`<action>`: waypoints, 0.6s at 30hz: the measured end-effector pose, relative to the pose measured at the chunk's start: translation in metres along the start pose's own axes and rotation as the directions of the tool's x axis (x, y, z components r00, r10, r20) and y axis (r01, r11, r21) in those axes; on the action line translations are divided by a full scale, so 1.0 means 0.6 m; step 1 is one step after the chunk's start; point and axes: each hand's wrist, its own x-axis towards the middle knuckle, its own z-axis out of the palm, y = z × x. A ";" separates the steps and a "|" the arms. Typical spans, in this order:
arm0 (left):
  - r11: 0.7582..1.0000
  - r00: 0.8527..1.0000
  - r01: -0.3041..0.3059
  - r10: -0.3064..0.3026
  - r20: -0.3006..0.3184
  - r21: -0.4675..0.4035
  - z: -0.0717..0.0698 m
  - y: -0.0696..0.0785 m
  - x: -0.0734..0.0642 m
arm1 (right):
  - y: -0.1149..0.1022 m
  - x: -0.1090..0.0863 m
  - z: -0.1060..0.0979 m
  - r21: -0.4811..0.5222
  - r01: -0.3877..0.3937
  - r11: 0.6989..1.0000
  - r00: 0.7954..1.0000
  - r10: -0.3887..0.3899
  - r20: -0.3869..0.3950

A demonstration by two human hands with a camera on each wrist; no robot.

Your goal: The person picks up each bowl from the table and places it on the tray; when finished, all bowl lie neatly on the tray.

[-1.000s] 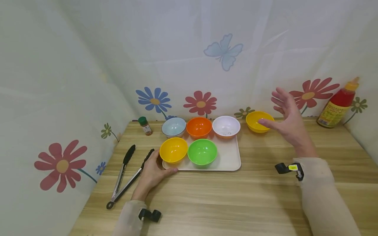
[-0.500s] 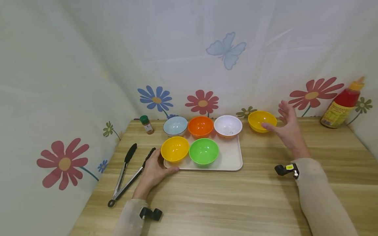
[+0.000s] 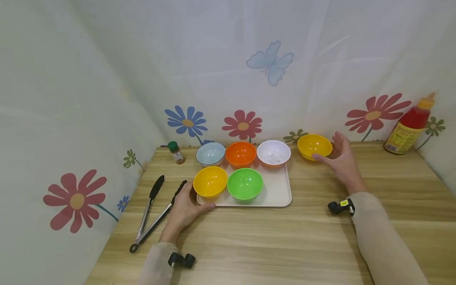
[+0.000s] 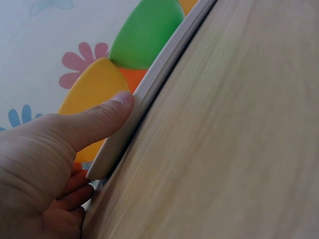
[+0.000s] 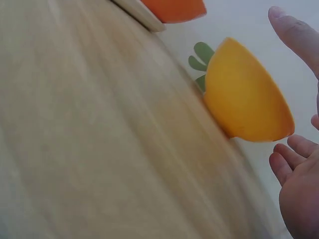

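Note:
A white tray (image 3: 276,194) stands on the wooden table, bearing a yellow bowl (image 3: 210,182), a green bowl (image 3: 245,184) and a back row of light-blue (image 3: 210,153), orange (image 3: 241,154) and white (image 3: 274,153) bowls. My left hand (image 3: 185,211) grips the tray's front left corner. In the left wrist view its thumb (image 4: 107,117) lies along the rim, with fingers curled near the corner. Further right, apart from the tray, sits another yellow bowl (image 3: 315,147). My right hand (image 3: 342,162) is beside it, thumb and fingers spread; the right wrist view shows a gap around the bowl (image 5: 246,94).
Black-tipped metal tongs (image 3: 147,221) lie spread left of my left hand. A small green-capped spice jar (image 3: 176,152) stands at the back left. At the back right is a red sauce bottle (image 3: 407,128). A flower-printed curtain (image 3: 213,79) borders the table.
My right hand has come down and left, closer to the separate yellow bowl's right side. My left hand stays at the tray's corner. The bowls stay in place.

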 end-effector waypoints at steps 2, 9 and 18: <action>1.000 1.000 -0.003 0.003 0.000 -0.006 0.000 0.001 0.000 | 0.008 0.002 0.003 -0.001 -0.001 1.000 1.000 0.001 0.010; 1.000 1.000 0.001 -0.001 0.000 0.007 -0.001 0.001 0.000 | 0.023 0.003 0.008 0.004 0.001 1.000 0.999 -0.001 0.041; 1.000 1.000 0.008 -0.008 0.002 0.008 -0.001 0.001 -0.001 | 0.022 0.001 0.011 -0.003 -0.020 1.000 0.998 0.020 0.056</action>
